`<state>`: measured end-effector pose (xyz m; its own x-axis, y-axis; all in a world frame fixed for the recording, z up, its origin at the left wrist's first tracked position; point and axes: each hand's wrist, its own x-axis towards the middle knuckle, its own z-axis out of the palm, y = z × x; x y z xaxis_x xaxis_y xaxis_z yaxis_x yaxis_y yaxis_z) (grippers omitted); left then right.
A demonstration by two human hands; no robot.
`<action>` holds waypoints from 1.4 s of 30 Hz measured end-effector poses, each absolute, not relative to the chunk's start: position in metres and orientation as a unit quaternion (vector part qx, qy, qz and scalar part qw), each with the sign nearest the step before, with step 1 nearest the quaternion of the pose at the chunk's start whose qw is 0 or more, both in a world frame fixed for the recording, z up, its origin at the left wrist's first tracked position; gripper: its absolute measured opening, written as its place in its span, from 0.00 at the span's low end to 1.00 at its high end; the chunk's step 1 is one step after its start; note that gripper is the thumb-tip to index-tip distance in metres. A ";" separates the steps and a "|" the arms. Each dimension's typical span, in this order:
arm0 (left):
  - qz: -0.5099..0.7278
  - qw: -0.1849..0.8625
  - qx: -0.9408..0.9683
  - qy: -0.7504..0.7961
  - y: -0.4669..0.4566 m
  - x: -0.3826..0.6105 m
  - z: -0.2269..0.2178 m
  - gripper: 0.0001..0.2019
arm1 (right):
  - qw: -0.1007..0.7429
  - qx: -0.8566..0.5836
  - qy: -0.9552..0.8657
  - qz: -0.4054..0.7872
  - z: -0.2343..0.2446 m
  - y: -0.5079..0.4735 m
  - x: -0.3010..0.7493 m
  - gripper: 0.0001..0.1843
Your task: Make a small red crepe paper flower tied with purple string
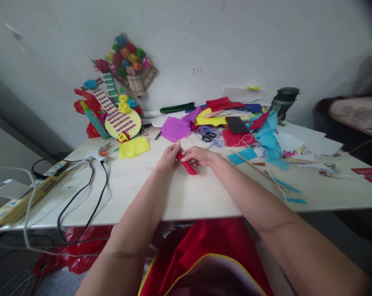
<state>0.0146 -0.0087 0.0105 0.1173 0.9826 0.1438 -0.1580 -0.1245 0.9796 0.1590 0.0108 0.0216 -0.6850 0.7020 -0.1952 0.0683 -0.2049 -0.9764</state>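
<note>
Both my hands meet over the middle of the pale table (179,193). My left hand (169,157) and my right hand (199,156) pinch a folded strip of red paper (187,165) between their fingers. The strip slants down to the right, with its lower end resting on the tabletop. A purple paper sheet (174,129) lies just beyond my left hand. Scissors (208,136) and a tangle of pale cord lie just beyond my right hand.
A heap of coloured paper sheets (232,117) and a black phone (236,124) cover the far right. A paper guitar (118,117), a paper flower basket (130,63) and a yellow sheet (134,147) stand at the far left. A power strip (28,191) with cables lies left. A dark bottle (283,100) stands at back right.
</note>
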 end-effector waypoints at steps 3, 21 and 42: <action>0.554 0.431 0.550 0.453 -0.007 0.021 0.008 0.24 | 0.225 -0.320 -0.593 0.703 0.020 0.009 0.156 0.12; 0.533 0.215 0.519 0.633 0.003 0.022 0.016 0.25 | 0.299 -0.376 -0.623 0.617 0.025 0.005 0.146 0.10; 0.429 0.523 0.607 0.416 -0.012 0.012 0.015 0.24 | 0.462 -0.462 -0.508 0.562 0.023 0.019 0.152 0.10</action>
